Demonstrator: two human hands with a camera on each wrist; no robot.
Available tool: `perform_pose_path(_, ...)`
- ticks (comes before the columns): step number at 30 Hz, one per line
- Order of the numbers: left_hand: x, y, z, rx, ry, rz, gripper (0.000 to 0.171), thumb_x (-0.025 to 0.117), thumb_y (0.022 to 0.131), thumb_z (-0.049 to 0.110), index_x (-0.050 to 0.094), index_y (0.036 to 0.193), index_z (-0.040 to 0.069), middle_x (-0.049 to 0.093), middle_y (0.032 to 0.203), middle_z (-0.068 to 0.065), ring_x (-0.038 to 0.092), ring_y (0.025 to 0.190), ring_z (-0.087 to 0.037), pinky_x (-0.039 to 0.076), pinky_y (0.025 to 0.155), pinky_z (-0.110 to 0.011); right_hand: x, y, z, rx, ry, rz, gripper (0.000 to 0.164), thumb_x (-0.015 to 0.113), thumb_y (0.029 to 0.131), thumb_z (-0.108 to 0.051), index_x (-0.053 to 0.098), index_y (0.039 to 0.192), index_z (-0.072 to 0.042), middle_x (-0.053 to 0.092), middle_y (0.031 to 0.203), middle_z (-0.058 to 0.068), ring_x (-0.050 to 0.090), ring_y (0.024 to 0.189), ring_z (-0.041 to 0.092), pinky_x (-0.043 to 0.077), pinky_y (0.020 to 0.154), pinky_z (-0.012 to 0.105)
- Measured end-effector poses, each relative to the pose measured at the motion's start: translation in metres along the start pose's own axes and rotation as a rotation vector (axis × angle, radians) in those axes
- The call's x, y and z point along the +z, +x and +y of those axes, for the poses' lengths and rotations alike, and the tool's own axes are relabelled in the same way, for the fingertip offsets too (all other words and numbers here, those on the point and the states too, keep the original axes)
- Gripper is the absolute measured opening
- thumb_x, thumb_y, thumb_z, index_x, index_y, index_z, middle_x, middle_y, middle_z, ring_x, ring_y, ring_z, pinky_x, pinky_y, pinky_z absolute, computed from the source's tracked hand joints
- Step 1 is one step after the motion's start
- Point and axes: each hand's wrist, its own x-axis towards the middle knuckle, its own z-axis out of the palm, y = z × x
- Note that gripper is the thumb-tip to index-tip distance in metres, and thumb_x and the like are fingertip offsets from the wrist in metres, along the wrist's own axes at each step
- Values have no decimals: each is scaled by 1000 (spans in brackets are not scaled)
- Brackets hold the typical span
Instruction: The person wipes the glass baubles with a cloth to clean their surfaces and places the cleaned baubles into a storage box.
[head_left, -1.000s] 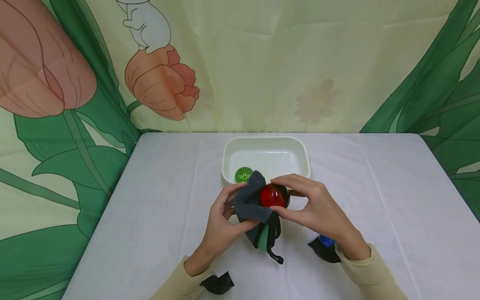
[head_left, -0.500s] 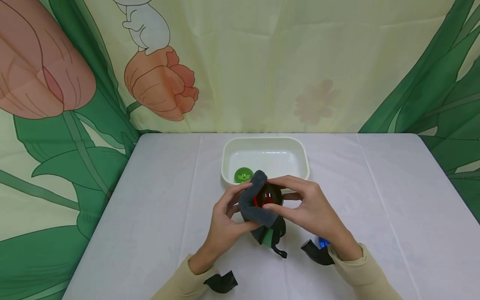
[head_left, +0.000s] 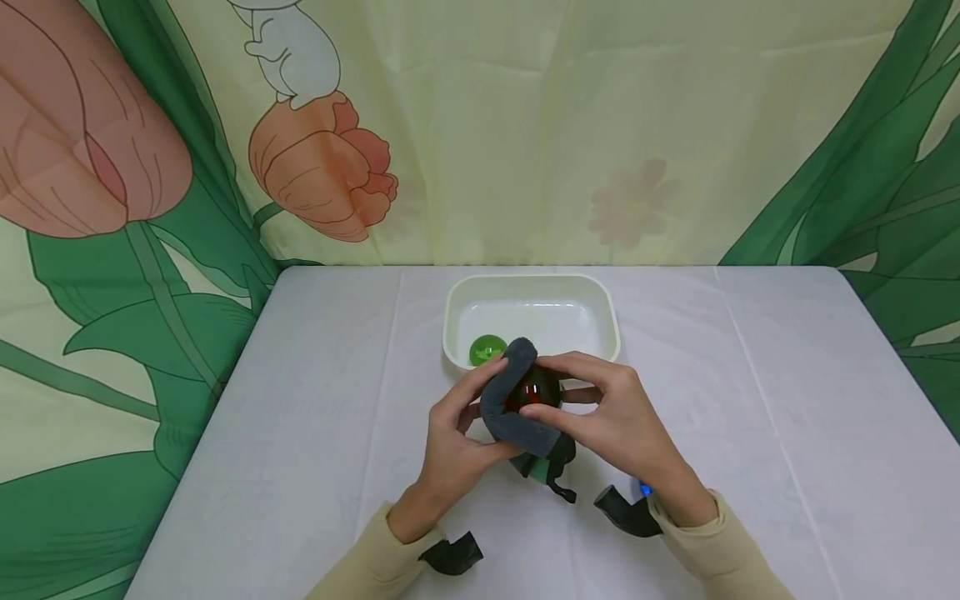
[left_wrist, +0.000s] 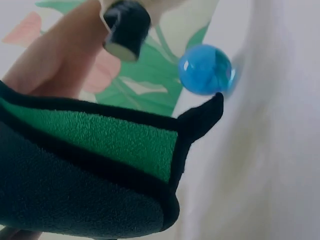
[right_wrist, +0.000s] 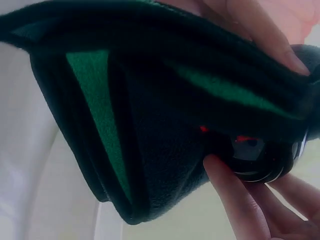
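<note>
A thick cloth (head_left: 517, 429), dark grey with a green side, black edging and a black loop, is folded partway round a glossy red ball (head_left: 538, 387). My left hand (head_left: 453, 446) grips the cloth from the left, thumb in front and fingers behind. From the other side my right hand (head_left: 626, 412) holds the ball between thumb and fingers. In the right wrist view the ball (right_wrist: 255, 157) looks mostly dark, its upper part covered by cloth. The left wrist view shows the cloth's green face (left_wrist: 110, 132) between dark folds.
Behind the hands stands a white tray (head_left: 532, 279) with a clear green ball (head_left: 487, 348) at its front left. A blue ball (left_wrist: 205, 70) lies on the white table (head_left: 330, 417), mostly hidden by the right wrist in the head view. Black pieces (head_left: 453, 554) stick out at both wrists.
The red ball has turned and moved left, deeper into the cloth, so its dark side faces up. Cloth and left hand have shifted slightly right; the right hand has come left.
</note>
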Motion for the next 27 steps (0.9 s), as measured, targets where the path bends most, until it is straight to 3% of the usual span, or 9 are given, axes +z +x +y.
perform_pose_path(4, -1, 2, -4, 37, 20, -28, 85, 86, 67, -11, 50, 142, 0, 53, 142, -19, 56, 128, -26, 57, 88, -32, 1, -1, 0, 0, 27, 12, 47, 87, 75, -11, 71, 119, -8, 73, 112, 2, 71, 96, 13, 60, 74, 28)
perform_pose_path(10, 1, 5, -3, 3, -4, -76, 89, 86, 67, -10, 47, 146, 2, 49, 148, -17, 47, 137, -29, 48, 104, -36, 3, -1, 0, 12, 73, 17, 47, 87, 74, -11, 71, 118, -8, 72, 114, 3, 71, 97, 14, 60, 76, 29)
perform_pose_path(17, 3, 3, -4, 17, 6, -31, 81, 86, 65, -12, 53, 139, 0, 55, 139, -20, 54, 130, -30, 50, 102, -37, 1, -5, -1, 60, 53, -41, 45, 83, 80, -11, 68, 122, -8, 70, 118, 4, 70, 100, 13, 59, 80, 28)
perform_pose_path(22, 3, 4, -1, 43, -4, 10, 84, 86, 60, -14, 54, 136, -2, 59, 134, -22, 58, 125, -28, 51, 99, -36, -3, -6, 1, -1, 43, -105, 42, 73, 88, -5, 64, 130, -6, 67, 126, 6, 67, 110, 15, 58, 86, 29)
perform_pose_path(27, 2, 5, 3, 21, -42, 10, 86, 84, 58, -16, 52, 137, -3, 58, 135, -22, 58, 126, -27, 50, 100, -37, -3, -8, 1, -78, -66, -85, 44, 73, 88, -6, 64, 131, -10, 68, 124, 1, 67, 108, 13, 58, 85, 26)
